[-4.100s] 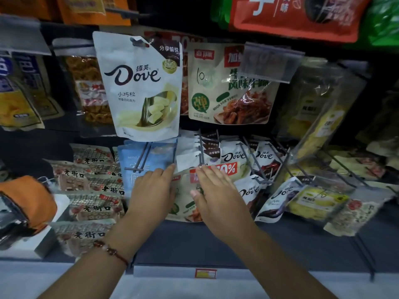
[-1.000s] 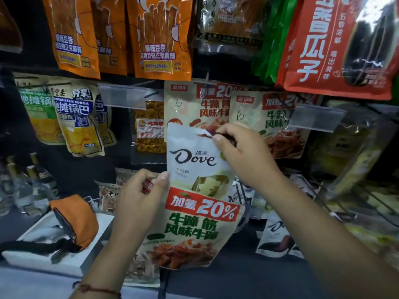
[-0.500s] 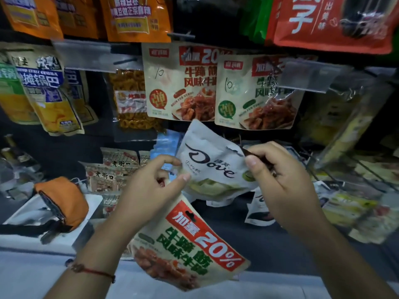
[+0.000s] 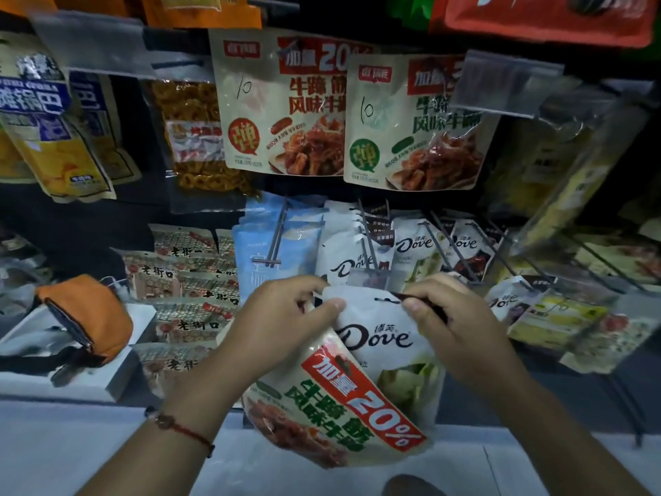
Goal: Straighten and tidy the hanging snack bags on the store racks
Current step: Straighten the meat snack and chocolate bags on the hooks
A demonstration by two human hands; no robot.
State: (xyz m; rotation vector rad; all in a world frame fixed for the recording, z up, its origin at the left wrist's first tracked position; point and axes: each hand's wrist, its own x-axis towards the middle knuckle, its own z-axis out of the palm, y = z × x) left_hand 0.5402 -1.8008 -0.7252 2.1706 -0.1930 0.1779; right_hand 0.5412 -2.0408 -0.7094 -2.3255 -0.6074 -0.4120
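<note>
Both hands are pinching the top edge of a white Dove bag (image 4: 379, 338), held low in front of the racks; the left hand (image 4: 282, 323) is gripping its upper left corner between thumb and fingers, and the right hand (image 4: 454, 323) is clamped on its upper right corner, by the dark strip there. A beef bag (image 4: 343, 420) with a red 20% banner is lying tilted across the front of the Dove bag's lower left and appears tucked under the left hand, though the exact grip on it is hidden. Just behind the hands, a row of more Dove bags (image 4: 411, 245) is hanging on metal pegs (image 4: 372, 245); the held bag's top is sitting just below a clear tag (image 4: 372, 279) at a peg's tip, and whether it is touching the peg cannot be told. To their left, blue bags (image 4: 275, 245) are hanging on a double peg. Above, two beef bags (image 4: 357, 112) are hanging side by side, the right one overlapping the left; a clear bag of rings (image 4: 196, 137) is hanging beside them. An orange pouch (image 4: 89, 316) is resting on a white box (image 4: 46, 381) at the left. A red bracelet (image 4: 179, 427) is circling the left wrist.
</note>
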